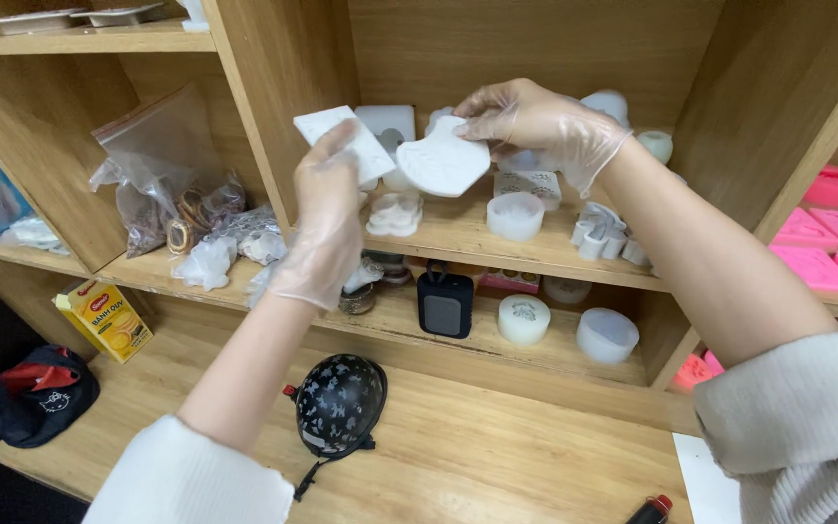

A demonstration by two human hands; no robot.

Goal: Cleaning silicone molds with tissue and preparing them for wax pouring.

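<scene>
Head view: I was sorting white moulds at a wooden shelf [535, 254]. My gloved left hand [327, 228] pinched a flat rectangular mould [341, 136], its long axis slanting down to the right. My gloved right hand [545, 126] gripped a scalloped white mould [443, 160] by its upper edge, its broad face towards me. Both were raised before the shelf. I judged the next move needed a free spot among the moulds there.

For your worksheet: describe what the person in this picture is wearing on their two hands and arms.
Both the left hand and right hand wear thin, clear disposable gloves, loose and wrinkled at the wrists. The forearms are bare; pushed-up white knitted sleeves with ribbed cuffs cover the arms.
</scene>
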